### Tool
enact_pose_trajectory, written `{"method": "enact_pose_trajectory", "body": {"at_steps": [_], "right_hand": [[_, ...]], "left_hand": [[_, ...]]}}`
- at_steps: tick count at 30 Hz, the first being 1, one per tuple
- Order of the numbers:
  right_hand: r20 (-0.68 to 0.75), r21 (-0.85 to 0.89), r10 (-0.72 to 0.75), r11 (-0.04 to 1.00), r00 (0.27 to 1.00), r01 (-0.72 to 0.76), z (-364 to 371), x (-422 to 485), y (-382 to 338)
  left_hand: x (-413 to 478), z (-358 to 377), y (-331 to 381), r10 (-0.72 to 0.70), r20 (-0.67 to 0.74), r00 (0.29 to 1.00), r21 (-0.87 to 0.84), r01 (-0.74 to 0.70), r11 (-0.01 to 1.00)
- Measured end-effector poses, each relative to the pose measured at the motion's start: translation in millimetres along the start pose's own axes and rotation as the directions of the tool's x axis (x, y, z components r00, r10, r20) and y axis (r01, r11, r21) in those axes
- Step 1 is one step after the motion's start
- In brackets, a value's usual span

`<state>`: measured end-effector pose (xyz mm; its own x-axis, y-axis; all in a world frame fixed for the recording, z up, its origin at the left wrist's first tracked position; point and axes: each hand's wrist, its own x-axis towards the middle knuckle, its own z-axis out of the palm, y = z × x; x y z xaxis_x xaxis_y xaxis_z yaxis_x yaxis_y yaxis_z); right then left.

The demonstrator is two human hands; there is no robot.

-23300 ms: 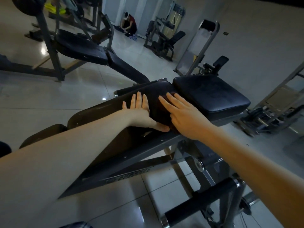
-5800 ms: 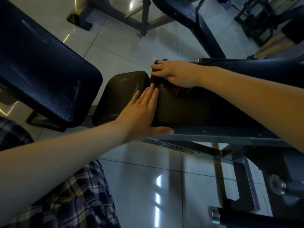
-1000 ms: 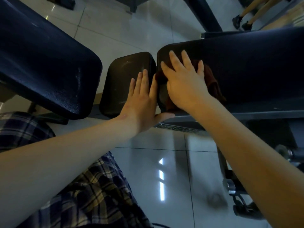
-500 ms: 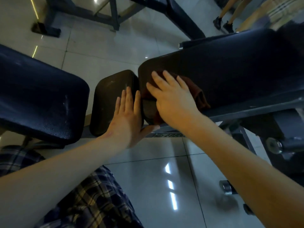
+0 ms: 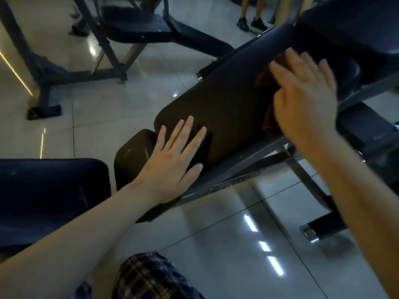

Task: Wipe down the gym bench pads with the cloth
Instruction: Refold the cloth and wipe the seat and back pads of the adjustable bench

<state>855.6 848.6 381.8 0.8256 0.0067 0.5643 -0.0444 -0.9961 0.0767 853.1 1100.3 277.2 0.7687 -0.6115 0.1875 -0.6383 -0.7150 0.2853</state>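
Half a second ago the right hand (image 5: 306,100) and cloth (image 5: 269,120) sat beside the left hand (image 5: 172,160) at the near-left end of the long pad (image 5: 224,100); now they are far up to the right, so a wiping stroke looks underway. Both hands lie straight-fingered, left bracing the pad, right pressing the cloth. On the frame, the lettering (image 5: 235,182) is too blurred to read.

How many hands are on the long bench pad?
2. The left hand lies flat at the lower end of the pad; the right hand presses the cloth higher up. None seem hidden.
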Motion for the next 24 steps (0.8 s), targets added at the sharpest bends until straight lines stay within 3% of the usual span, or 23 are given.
{"method": "enact_pose_trajectory", "body": {"at_steps": [4,9,12,14,15,16,17,18,19,21,24], "right_hand": [[-0.014,0.09,-0.017,0.996,1.0,0.018,19.9,-28.6,-44.6],[0.016,0.312,-0.247,0.922,0.969,0.23,34.7,-80.9,-77.1],[-0.072,0.638,-0.107,0.759,0.992,0.128,29.1,-95.7,-81.6],[-0.064,0.849,0.187,0.526,0.98,-0.044,12.9,-95.7,-85.2],[0.023,0.943,0.358,0.302,0.933,-0.139,1.9,-91.5,-85.8],[0.179,0.98,0.484,-0.012,0.857,-0.198,-12.3,-84.6,-84.0],[0.343,0.926,0.534,-0.33,0.772,-0.183,-23.4,-77.9,-78.3],[0.461,0.819,0.534,-0.563,0.708,-0.109,-31.6,-71.9,-67.9],[0.501,0.738,0.542,-0.675,0.675,-0.005,-39.7,-66.7,-55.0],[0.417,0.732,0.624,-0.662,0.661,0.163,-54.2,-57.7,-34.0],[0.14,0.854,0.815,-0.387,0.562,0.348,-57.8,-49.4,-12.4]], "left_hand": [[15.2,-6.8,-0.1,0.045,0.117,0.992,0.057,-0.052,0.997],[20.1,-24.1,-3.9,0.132,0.121,0.984,0.096,-0.144,0.985],[33.4,-37.3,-8.1,0.214,0.115,0.97,0.134,-0.229,0.964],[48.4,-46.8,-7.5,0.252,0.114,0.961,0.149,-0.267,0.952],[56.8,-52.0,-4.3,0.27,0.102,0.957,0.165,-0.284,0.944],[65.5,-57.1,0.3,0.302,0.078,0.95,0.188,-0.311,0.931],[74.3,-61.7,5.9,0.346,0.051,0.937,0.207,-0.349,0.914],[83.4,-66.7,13.5,0.386,0.037,0.922,0.216,-0.385,0.897],[93.0,-71.9,22.5,0.416,0.04,0.908,0.218,-0.414,0.884],[112.9,-79.4,42.8,0.465,0.058,0.883,0.222,-0.466,0.857],[143.0,-85.4,79.6,0.514,0.05,0.856,0.202,-0.513,0.835]]}}
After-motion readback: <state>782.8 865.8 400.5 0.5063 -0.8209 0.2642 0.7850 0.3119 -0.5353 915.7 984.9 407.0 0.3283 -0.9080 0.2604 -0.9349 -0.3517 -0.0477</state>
